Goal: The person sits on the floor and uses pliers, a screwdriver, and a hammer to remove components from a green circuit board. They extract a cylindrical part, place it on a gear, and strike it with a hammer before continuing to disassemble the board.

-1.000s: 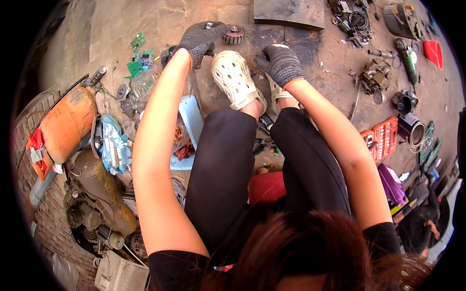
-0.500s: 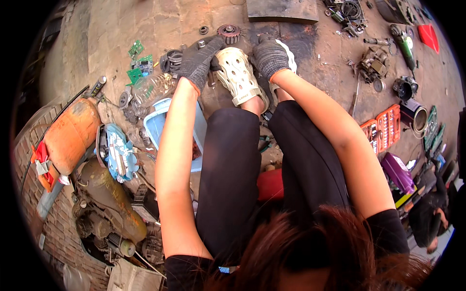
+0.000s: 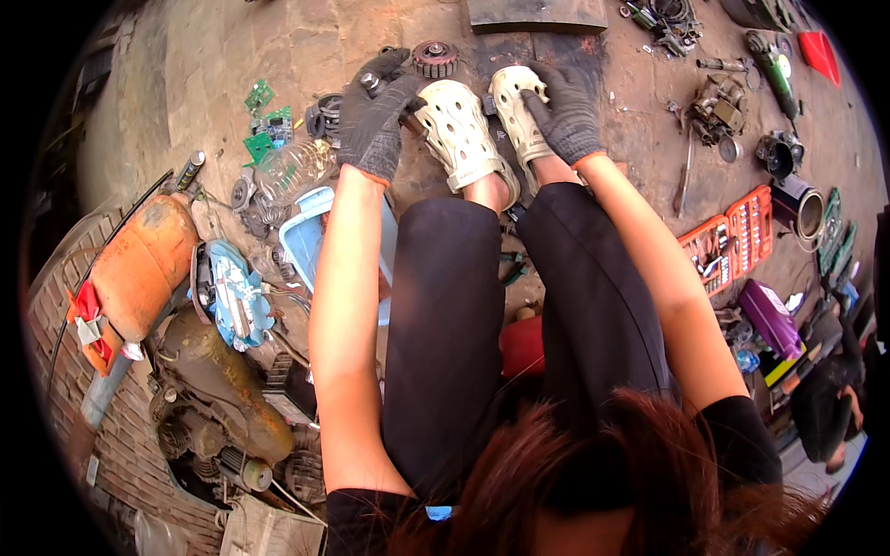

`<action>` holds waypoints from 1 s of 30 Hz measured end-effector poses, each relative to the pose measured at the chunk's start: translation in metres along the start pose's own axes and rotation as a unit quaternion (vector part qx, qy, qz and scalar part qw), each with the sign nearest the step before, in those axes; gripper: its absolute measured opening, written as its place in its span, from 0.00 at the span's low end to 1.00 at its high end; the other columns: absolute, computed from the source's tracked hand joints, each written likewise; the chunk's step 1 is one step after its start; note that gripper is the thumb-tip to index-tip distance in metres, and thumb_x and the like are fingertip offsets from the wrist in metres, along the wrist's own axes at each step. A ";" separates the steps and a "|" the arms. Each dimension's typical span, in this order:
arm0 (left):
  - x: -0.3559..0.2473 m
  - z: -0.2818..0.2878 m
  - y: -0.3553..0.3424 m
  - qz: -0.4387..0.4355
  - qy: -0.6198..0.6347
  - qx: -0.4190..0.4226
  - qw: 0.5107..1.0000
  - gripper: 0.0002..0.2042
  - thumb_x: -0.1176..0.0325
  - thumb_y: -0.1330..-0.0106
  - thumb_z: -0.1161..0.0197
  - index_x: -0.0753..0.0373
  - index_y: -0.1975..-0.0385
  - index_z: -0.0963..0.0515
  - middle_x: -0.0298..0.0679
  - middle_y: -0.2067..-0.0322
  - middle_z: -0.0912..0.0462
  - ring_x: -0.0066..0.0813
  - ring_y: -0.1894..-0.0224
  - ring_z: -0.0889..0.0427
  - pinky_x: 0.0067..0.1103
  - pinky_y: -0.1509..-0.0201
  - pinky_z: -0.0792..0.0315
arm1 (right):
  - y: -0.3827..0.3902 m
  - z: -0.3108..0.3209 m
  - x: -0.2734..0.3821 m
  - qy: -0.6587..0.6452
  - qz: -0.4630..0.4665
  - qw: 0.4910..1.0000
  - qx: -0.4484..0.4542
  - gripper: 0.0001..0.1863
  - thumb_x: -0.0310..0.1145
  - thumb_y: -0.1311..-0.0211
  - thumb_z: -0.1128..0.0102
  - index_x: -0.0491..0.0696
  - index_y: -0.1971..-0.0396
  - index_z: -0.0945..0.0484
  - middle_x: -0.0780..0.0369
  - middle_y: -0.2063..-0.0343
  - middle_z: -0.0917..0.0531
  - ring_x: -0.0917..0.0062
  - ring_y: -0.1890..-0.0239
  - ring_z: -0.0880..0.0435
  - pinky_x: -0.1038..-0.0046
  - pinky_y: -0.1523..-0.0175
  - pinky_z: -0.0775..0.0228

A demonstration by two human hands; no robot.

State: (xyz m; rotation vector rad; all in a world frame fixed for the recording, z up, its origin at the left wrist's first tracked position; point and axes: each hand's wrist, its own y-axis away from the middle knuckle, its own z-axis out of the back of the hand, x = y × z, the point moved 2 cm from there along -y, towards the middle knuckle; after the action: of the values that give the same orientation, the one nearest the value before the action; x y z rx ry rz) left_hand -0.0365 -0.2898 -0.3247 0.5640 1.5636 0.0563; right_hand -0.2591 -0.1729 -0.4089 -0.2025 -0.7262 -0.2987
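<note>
Left hand: dark glove [image 3: 375, 139], fingers closed round a small metal piece [image 3: 372, 82], its end poking out between thumb and fingers; rest of piece hidden.
Metal piece location: in left hand, left of left clog [image 3: 452, 116], above ground.
Right hand: dark glove [image 3: 568, 116], at outer side of right clog [image 3: 513, 93], thumb lying across its top; can't tell if gripping or just resting.
Clogs: cream, holed, both on the person's feet, side by side.
Near left hand: toothed wheel [image 3: 436, 58] ahead; dark ring-shaped part [image 3: 325, 118] just beside.
Farther left: green circuit boards [image 3: 260, 97], clear plastic bottle [image 3: 292, 171].
Blue tub: [image 3: 300, 243] partly behind left forearm [image 3: 348, 324].
Right side: orange tool case [image 3: 749, 225], open; purple box [image 3: 769, 318]; green power tool [image 3: 771, 76].
Top: dark metal slab [image 3: 538, 13].
</note>
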 end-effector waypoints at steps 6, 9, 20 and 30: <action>-0.014 -0.026 0.019 -0.068 0.053 0.018 0.996 0.16 0.76 0.39 0.42 0.68 0.50 0.29 0.38 0.61 0.22 0.24 0.67 0.20 0.18 0.64 0.24 | 0.121 0.070 -0.084 0.124 -0.222 0.967 -0.030 0.24 0.40 0.44 0.40 0.46 0.48 0.28 0.52 0.57 0.25 0.60 0.56 0.23 0.64 0.49 0.31; -0.013 -0.033 0.018 -0.092 0.007 0.049 0.995 0.15 0.77 0.37 0.44 0.66 0.50 0.30 0.38 0.60 0.22 0.23 0.65 0.21 0.17 0.62 0.24 | 0.180 0.089 -0.111 0.194 -0.251 0.948 0.000 0.26 0.41 0.46 0.37 0.44 0.50 0.28 0.50 0.56 0.24 0.58 0.56 0.23 0.63 0.49 0.30; -0.045 -0.039 0.043 -0.094 -0.298 -0.017 0.950 0.14 0.67 0.41 0.34 0.68 0.59 0.25 0.39 0.67 0.18 0.22 0.65 0.19 0.17 0.59 0.27 | 0.240 0.072 -0.127 0.048 -0.296 0.934 0.194 0.19 0.39 0.48 0.35 0.44 0.59 0.24 0.51 0.61 0.23 0.57 0.58 0.21 0.62 0.52 0.29; -0.006 -0.061 0.069 -0.165 -0.413 -0.014 0.896 0.14 0.65 0.46 0.33 0.62 0.61 0.23 0.45 0.64 0.21 0.41 0.61 0.20 0.29 0.57 0.27 | 0.231 0.075 -0.088 0.094 -0.270 0.949 0.130 0.23 0.37 0.50 0.35 0.48 0.53 0.28 0.54 0.58 0.24 0.57 0.52 0.28 0.59 0.48 0.35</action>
State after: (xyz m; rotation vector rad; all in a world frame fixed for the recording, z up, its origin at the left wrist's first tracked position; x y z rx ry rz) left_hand -0.0729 -0.2136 -0.2875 0.2296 0.7967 -0.3771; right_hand -0.2905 0.0831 -0.4320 0.2816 -0.6138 -0.7282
